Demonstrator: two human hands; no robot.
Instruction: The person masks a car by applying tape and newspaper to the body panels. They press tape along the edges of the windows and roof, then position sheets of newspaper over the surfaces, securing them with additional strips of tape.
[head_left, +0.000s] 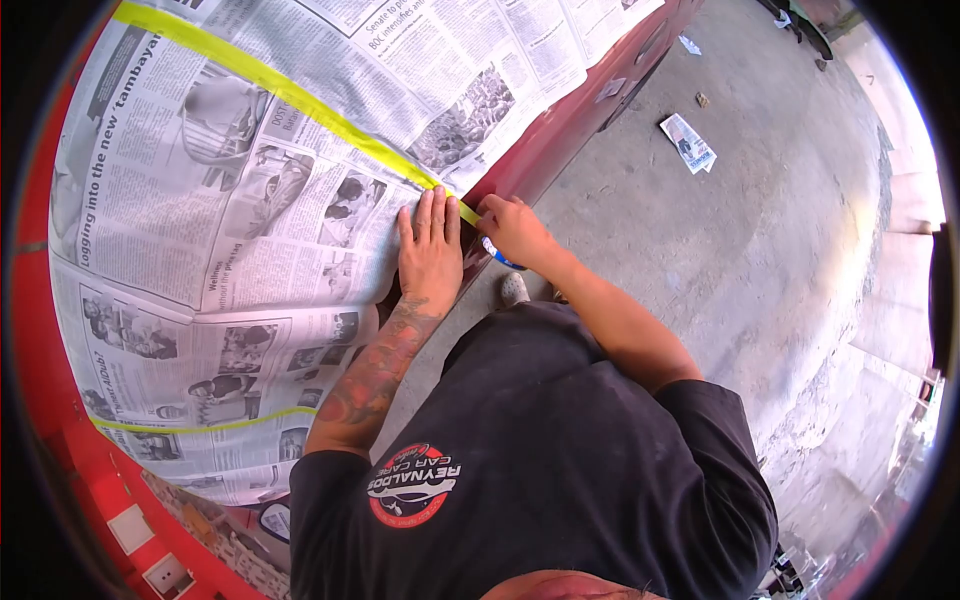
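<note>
Sheets of newspaper [150, 200] cover the dark red panel of a car [520, 165]. A strip of yellow masking tape [300, 98] runs diagonally over the sheets to the panel's edge. My left hand [432, 250] lies flat near that edge, fingers stretched out, their tips at the tape. Just to its right, my right hand [518, 232] pinches the tape's end where it extends past the paper. A blue and white curved band [500, 255] shows under my right hand, mostly hidden by it.
Another yellow tape strip [220, 426] crosses the lower newspaper. On the grey concrete floor [620, 230] at right lie a printed paper piece [688, 142] and small scraps. My shoe [514, 290] stands beside the car. Red surfaces with a white wall plate [166, 574] are at lower left.
</note>
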